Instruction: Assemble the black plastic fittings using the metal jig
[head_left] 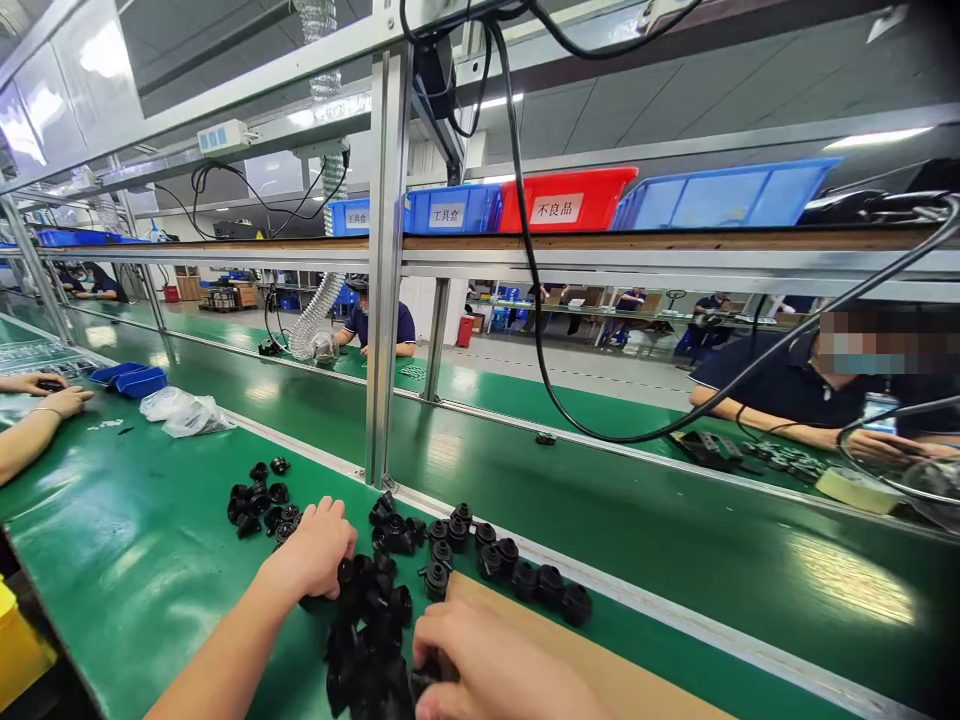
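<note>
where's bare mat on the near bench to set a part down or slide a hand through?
Bare green mat lies left of the small cluster of black parts, running back to the plastic bags. The conveyor belt beyond the rail is mostly bare. It is crowded between the left hand and right hand, where the black pile sits beside the cardboard.

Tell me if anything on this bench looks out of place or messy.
One small black part lies alone on the green belt, far from the heap under the left hand and right hand. Otherwise nothing stands out.

Both hands, left hand (319,550) and right hand (487,660), among black plastic parts (375,610) on green bench (135,560).
</note>
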